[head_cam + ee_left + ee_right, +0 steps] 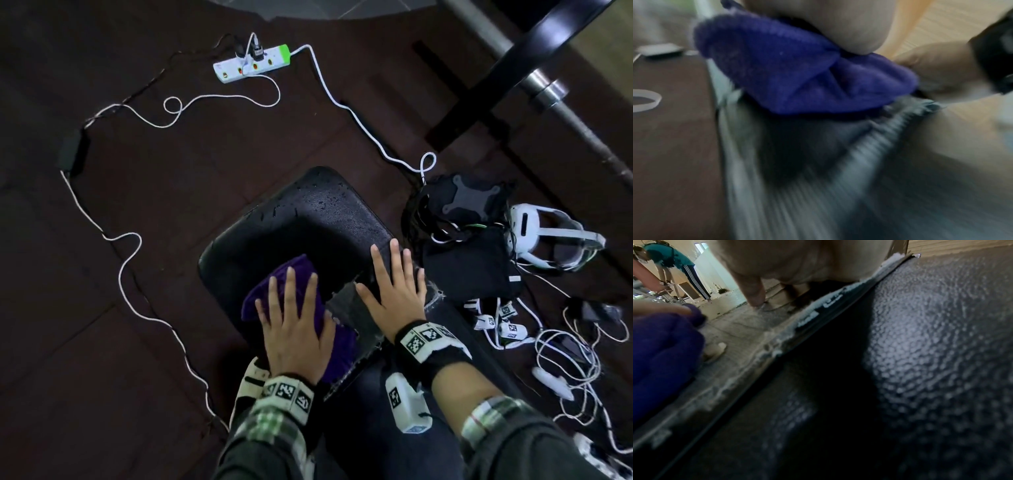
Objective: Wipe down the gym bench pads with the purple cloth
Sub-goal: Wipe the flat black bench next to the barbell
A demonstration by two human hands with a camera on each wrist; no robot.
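Observation:
A black gym bench pad [308, 219] runs away from me, with water drops on its far end. The leather near me is torn and shows grey padding [356, 315]. A folded purple cloth [291, 274] lies on the pad's near left part. My left hand [291, 322] presses flat on the cloth with fingers straight. In the left wrist view the purple cloth [797, 73] bunches under my palm. My right hand [394, 284] rests flat and spread on the pad to the right. In the right wrist view the black grained pad [931, 353] and the cloth [663, 353] show.
A white power strip [253, 63] and white cables [130, 260] lie on the dark floor at the left and back. At the right are a white headset [548, 236], black cases [469, 267] and tangled cables. A barbell [534, 85] crosses the upper right. Another person [670, 264] bends over far off.

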